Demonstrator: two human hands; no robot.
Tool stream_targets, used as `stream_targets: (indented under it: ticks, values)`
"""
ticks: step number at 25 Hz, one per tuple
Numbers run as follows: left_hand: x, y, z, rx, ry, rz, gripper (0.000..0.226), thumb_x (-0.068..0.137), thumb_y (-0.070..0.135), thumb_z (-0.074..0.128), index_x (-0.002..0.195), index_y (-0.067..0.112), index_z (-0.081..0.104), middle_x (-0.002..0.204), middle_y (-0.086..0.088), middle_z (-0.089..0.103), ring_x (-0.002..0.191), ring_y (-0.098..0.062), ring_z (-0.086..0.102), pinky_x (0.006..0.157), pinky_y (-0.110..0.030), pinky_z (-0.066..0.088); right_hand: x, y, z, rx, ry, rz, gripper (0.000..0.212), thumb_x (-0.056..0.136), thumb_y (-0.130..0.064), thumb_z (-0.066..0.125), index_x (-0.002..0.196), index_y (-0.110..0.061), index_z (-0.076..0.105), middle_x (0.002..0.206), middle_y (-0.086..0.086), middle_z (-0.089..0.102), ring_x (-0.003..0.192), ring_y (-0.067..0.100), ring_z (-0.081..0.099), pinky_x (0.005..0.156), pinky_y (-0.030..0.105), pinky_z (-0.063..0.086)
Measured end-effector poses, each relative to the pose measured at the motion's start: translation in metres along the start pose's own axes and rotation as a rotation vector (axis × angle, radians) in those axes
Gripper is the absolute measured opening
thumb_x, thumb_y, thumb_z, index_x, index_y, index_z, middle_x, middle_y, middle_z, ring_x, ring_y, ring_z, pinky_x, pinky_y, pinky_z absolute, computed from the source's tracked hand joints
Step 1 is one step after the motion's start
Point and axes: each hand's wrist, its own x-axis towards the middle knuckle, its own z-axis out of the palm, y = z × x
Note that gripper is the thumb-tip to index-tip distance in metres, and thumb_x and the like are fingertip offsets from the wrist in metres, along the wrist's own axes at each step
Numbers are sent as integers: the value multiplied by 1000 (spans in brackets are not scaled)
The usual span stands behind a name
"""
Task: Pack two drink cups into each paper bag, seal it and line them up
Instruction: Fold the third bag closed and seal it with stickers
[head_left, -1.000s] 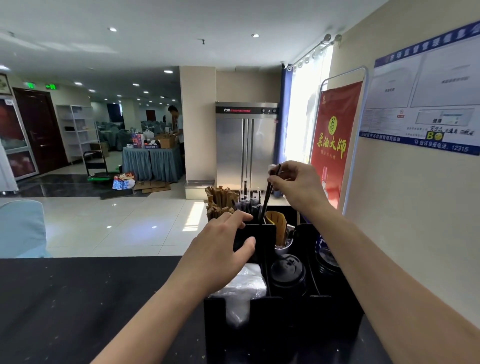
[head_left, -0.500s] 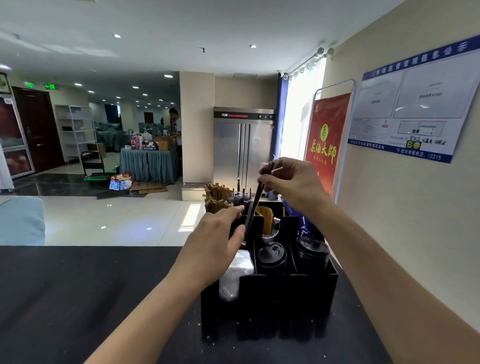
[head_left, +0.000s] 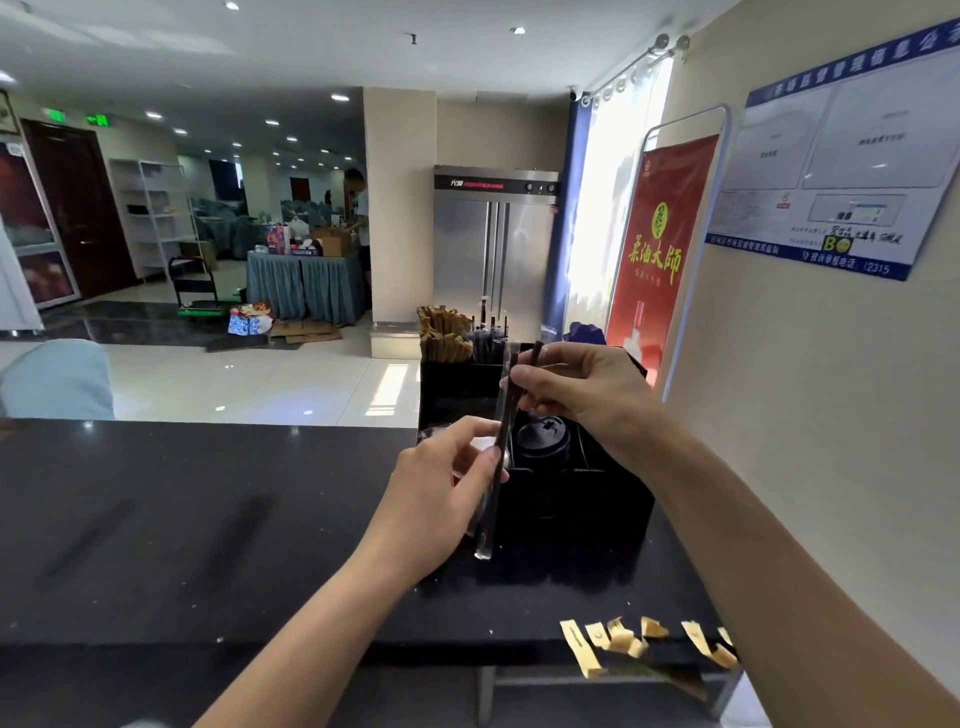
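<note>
while the right hand (head_left: 582, 395) pinches the top of a long black straw in a clear wrapper (head_left: 500, 447), the left hand (head_left: 441, 499) seems to grip it lower, above the black compartmented organiser (head_left: 582, 499) holding a black-lidded cup (head_left: 543, 441).

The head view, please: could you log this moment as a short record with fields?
setting: black counter beside a wall
right hand: pinches top of a wrapped black straw
left hand: holds the same straw lower down
organiser: black, holds a stack of black lids, more straws
front edge: yellow paper strips
</note>
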Motion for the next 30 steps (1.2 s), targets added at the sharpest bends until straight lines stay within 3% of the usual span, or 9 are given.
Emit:
stream_targets:
  ticks: [3,8,12,14,17,21,26,30]
  values:
    - [-13,0,2,-53,-20,-34,14,102,34,55,112,43,61,82,13,73,68,-8,68,63,-31,58,-13,8,5,18,-19,14,14,88,-16,77,100,-9,76,98,10,79,75,15,73,65,22,59]
    - [-34,-5,5,-57,-31,-63,9,104,37,50,105,38,60,81,10,71,77,-7,69,73,-38,59,-38,20,20,-117,-64,7,16,91,-21,75,105,-13,77,94,3,79,77,12,73,72,24,59]
    - [-52,-9,9,-28,-30,-77,9,104,33,51,102,34,59,77,8,70,71,-6,66,63,-25,50,-62,30,36,-140,-48,21,17,95,-15,71,109,-9,76,78,-2,73,73,9,68,70,20,57]
    - [-62,-11,9,-17,-32,-83,9,104,32,51,100,31,58,77,9,70,66,-5,64,58,-17,44,-74,31,42,-85,-33,43,21,95,-14,71,114,-7,74,83,2,74,75,10,68,72,23,58]
    - [-77,-14,8,-41,-35,-69,9,105,30,51,100,27,59,79,9,71,71,-8,66,61,-23,51,-91,36,46,-38,6,45,27,94,-9,71,119,-1,68,97,16,76,77,16,72,72,24,59]
    - [-100,-15,8,-70,-73,-69,8,104,28,53,104,25,60,85,6,73,80,-12,69,73,-30,56,-114,44,53,-68,36,27,15,94,-7,70,109,-4,69,97,19,76,77,17,72,73,29,61]
    - [-134,-17,6,-23,-76,-95,9,102,30,56,108,30,62,92,10,68,86,-10,65,74,-20,53,-138,57,49,-36,142,-39,16,96,-8,68,111,-2,70,94,10,78,77,18,73,73,29,59]
    - [-164,-28,-3,58,-75,-152,6,101,33,54,101,30,59,88,10,65,88,-11,63,79,-33,54,-154,66,38,57,211,-88,12,95,-8,66,107,-6,70,92,9,77,75,19,70,73,31,56]
